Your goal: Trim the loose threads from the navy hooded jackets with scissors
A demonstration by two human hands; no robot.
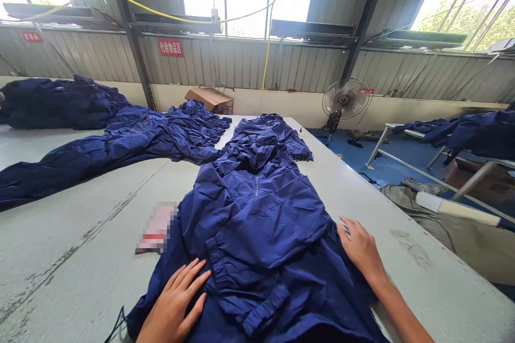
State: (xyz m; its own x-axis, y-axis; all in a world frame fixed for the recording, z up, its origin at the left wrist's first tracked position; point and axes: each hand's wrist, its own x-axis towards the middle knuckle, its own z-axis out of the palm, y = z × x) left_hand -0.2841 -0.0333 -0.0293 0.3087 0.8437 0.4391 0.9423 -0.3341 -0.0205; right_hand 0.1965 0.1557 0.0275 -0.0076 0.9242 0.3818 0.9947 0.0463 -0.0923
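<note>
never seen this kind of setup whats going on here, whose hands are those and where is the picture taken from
There's no machine here. This single picture comes from a camera worn on a person's head, looking forward and down, so the bare hands are that person's own. The left hand and right hand rest open on a navy hooded jacket, holding nothing. The jacket is spread on a long grey table. A blurred flat item lies beside it, and more crumpled navy garments lie farther off.
</note>
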